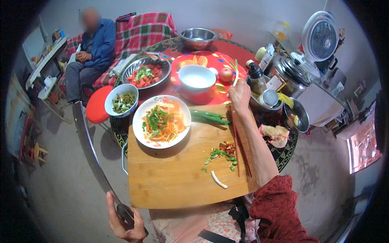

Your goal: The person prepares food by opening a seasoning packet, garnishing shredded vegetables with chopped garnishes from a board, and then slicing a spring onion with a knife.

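My left hand (126,223), at the lower left, grips the handle of a kitchen knife (90,152) whose long blade points up and away, left of the board. A short scallion stalk (235,76) is held in my right hand (240,94), above the far right of a wooden cutting board (170,182). Green scallion leaves (208,117) lie at the board's far edge. Chopped green pepper (223,152), dried chilies (228,147) and a white scallion piece (218,179) are on its right half. Wooden chopsticks (235,142) rest beside them, partly behind my right forearm.
On the board's far left stands a plate (136,121) of shredded vegetables. Beyond are a bowl (121,113) of green vegetables, a metal dish (166,76) of tomatoes, a white bowl (197,86) and an apple (225,74). Jars (268,97) crowd the right. A person (101,42) sits on a sofa.
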`<control>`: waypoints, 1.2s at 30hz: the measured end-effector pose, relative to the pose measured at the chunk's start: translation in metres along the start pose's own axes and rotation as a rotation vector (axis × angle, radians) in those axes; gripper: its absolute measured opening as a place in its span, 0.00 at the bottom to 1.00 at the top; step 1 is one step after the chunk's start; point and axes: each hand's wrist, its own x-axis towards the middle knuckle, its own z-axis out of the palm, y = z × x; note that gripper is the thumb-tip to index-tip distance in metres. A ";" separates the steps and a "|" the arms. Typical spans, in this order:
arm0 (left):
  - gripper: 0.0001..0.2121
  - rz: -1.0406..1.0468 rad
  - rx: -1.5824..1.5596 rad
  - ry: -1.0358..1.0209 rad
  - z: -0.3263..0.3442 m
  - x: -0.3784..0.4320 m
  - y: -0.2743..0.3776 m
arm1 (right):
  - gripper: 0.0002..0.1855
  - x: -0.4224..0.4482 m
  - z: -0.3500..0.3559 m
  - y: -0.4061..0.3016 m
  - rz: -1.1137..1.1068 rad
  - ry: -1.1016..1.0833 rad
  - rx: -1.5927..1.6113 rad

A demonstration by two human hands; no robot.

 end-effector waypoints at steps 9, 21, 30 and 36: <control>0.26 -0.210 -0.278 0.293 0.001 -0.013 0.015 | 0.10 -0.052 -0.093 -0.018 -0.231 -0.148 0.057; 0.10 -0.272 -0.479 0.060 -0.015 -0.004 0.018 | 0.08 -0.224 -0.186 -0.055 -0.268 -0.836 0.131; 0.08 0.205 0.220 -0.339 -0.012 -0.005 0.028 | 0.08 -0.234 -0.152 -0.071 -0.300 -0.812 0.197; 0.14 -0.098 -0.100 -0.679 -0.012 0.010 0.032 | 0.07 -0.239 -0.134 -0.088 -0.303 -0.723 0.267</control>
